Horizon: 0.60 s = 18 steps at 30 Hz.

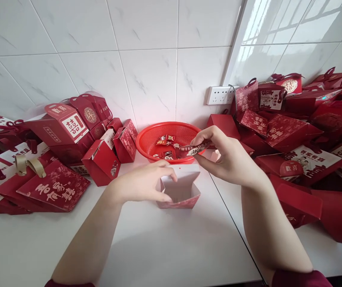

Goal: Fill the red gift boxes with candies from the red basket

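Note:
An opened red gift box with a pale inside stands on the table, its back flap raised. My left hand holds this box at its left side, thumb and fingers curled round the opening. Above the box and to the right, my right hand pinches a dark red wrapped candy with pale lettering between thumb and fingers. Behind the box is a red plastic basket with perforated walls. Several wrapped candies lie in it, and my right hand partly covers its right rim.
Red gift boxes stand in a group at the left, beside bags with ribbon handles. A larger heap of red boxes fills the right side. A white power strip sits against the tiled wall. A dark seam crosses the table.

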Each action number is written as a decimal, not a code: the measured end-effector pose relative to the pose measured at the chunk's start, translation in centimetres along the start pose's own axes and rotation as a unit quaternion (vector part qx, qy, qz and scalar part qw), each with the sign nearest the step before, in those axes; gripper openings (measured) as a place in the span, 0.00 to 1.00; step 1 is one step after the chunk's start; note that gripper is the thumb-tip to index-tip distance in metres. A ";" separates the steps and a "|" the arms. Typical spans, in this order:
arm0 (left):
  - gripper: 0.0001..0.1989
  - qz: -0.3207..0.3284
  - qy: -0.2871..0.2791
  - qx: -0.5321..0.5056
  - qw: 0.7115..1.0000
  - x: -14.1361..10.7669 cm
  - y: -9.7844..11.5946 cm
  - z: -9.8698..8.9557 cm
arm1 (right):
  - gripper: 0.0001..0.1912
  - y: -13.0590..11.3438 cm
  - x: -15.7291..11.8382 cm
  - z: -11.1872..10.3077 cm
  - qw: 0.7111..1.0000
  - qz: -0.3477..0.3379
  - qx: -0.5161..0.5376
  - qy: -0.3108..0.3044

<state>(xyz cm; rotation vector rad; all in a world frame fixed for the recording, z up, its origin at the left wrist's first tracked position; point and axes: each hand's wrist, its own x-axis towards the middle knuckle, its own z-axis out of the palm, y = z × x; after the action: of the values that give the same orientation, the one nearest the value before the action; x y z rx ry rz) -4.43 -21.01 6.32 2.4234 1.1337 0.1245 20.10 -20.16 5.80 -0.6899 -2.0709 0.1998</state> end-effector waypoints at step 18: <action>0.23 -0.026 -0.049 0.051 0.997 -0.8 2.0 0.4 | 0.12 -1.6 0.0 -0.9 0.944 -0.039 0.117 -0.305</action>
<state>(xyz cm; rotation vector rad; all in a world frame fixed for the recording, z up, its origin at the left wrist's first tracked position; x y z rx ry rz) -3.48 -22.90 6.93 2.4578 1.1840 -0.0688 20.21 -21.58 6.98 -0.4249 -2.5966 0.6743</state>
